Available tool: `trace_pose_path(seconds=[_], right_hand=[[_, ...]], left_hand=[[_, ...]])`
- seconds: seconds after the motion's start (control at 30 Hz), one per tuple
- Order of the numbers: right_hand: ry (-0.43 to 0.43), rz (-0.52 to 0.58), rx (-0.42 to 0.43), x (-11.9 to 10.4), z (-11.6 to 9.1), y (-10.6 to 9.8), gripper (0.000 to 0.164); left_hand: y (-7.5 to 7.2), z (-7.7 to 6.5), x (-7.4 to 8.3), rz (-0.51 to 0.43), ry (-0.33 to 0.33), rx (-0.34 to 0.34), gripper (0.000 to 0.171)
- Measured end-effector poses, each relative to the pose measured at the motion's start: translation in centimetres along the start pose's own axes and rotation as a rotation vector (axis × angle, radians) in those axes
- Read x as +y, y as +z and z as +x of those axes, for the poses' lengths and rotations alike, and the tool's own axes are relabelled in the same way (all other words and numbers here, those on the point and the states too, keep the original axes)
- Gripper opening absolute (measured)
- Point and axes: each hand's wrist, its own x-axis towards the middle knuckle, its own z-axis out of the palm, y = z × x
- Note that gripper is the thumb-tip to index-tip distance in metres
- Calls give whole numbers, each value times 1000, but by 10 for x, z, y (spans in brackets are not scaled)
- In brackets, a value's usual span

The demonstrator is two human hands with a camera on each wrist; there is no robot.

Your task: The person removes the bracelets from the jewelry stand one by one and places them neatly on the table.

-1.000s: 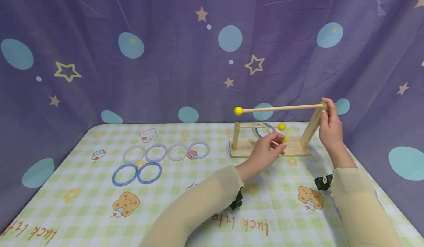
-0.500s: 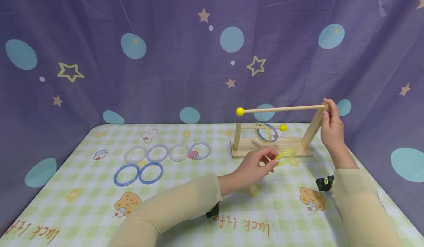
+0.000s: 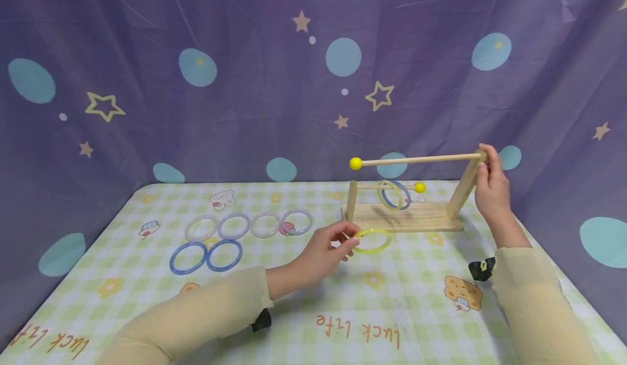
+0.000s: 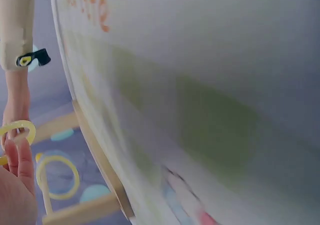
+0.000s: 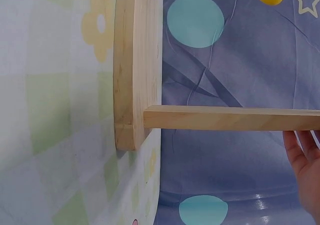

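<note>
In the head view my left hand (image 3: 323,252) pinches a translucent yellow ring (image 3: 373,251) between thumb and fingers. The ring is held in front of the left end of a wooden stand (image 3: 406,223). My right hand (image 3: 493,196) grips the top of the stand's tall post (image 3: 460,193), and the right wrist view shows fingertips (image 5: 294,147) against that post. On the stand's lower rod hang a pale yellow ring (image 3: 379,197) and a blue ring (image 3: 408,199). The upper rod (image 3: 416,160), ending in a yellow ball, carries no ring.
Left of the stand, several clear and pale purple rings (image 3: 249,228) lie in a row on the checkered tablecloth (image 3: 303,332). In front of them lie two blue rings (image 3: 224,270), side by side. A purple curtain (image 3: 245,109) hangs behind the table.
My left hand has moved left and toward me, carrying the yellow ring away from the lower rod's ball end; the ring now lies flatter. The right hand has stayed on the post.
</note>
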Motion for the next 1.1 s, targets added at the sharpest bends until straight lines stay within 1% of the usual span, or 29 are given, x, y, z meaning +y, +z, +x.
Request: trace_pose_path(seconds=[0.2,0.53,0.67,0.77,0.9,1.1], right_hand=[[16,4,2,0,1,-2,38],[24,-8,-11,-2,2,-2,39],[23,-7,-10,-1,2,-1,39],[20,-3,-9,-1,1,-1,39],[21,1,-11,-1,1,0,39],[26,-1,-11,-2,0,0,39]], left_hand=[[-29,-16,-3,41,27,54,14],[-73,-34,-5,193,98,195,13],[-89,-39,-5,255,127,239,14],[-101,-42,-5,304,163,255,15],[-116,-46,-6,367,181,262,15],[-132,-50,-7,455,147,244,16]])
